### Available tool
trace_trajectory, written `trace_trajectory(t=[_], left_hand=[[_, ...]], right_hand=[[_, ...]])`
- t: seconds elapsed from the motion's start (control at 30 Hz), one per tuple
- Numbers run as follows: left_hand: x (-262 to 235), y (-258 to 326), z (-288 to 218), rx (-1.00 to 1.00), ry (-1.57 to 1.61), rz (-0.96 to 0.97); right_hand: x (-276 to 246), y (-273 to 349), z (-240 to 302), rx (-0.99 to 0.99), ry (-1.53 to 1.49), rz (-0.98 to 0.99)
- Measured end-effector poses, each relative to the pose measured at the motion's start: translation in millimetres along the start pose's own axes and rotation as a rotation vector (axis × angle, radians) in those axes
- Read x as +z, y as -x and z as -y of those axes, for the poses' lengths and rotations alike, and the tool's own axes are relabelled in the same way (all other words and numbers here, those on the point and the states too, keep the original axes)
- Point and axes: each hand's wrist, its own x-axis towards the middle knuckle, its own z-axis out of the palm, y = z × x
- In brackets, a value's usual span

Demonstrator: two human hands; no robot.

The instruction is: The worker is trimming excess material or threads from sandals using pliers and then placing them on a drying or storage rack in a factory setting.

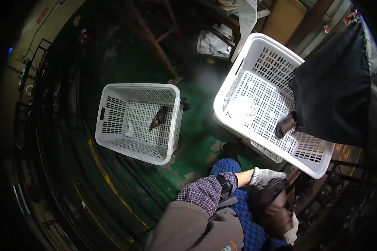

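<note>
In my lap area I hold a brown leather shoe (279, 213). My left hand (266, 176), in a white knitted glove, lies against its dark upper end, fingers close together. Below, my right hand (292, 230), also gloved, is wrapped round the other end, and most of its fingers are hidden behind the leather. Beyond my hands stands a large white plastic crate (272, 157). One brown shoe (285, 125) sits in it beside the edge of a black cloth (335, 88), and a crumpled white piece (242, 109) lies on its floor.
A second white crate (134, 154) on the green floor (197, 146) at the left holds a dark shoe (158, 118). Dark rails with yellow stripes (100, 161) run along the left. At the far side, a container (215, 41) holds white paper or plastic. Dark racks (331, 184) stand at right.
</note>
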Motion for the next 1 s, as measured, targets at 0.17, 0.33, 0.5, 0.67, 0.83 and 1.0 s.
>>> trace_trajectory(t=[0.17, 0.33, 0.5, 0.67, 0.83, 1.0], left_hand=[[9, -39, -17, -1.113, 1.328, 0.182], [13, -58, -31, -1.135, 1.204, 0.268], [-13, -79, -49, -1.183, 1.223, 0.218], [-46, -102, -61, -1.09, 1.087, 0.251], [-32, -128, -72, -1.11, 1.04, 0.404], [-8, -146, -63, -1.116, 0.976, 0.623]], right_hand=[[-23, -55, 74, -0.08, 0.58, -0.192], [5, -8, 20, -0.082, 1.211, -0.353], [78, 60, -46, 0.182, 2.093, 0.183], [108, 84, -56, 0.453, 2.3, 0.317], [85, 98, -55, 0.48, 2.425, 0.625], [77, 108, -56, 0.463, 2.487, 0.759]])
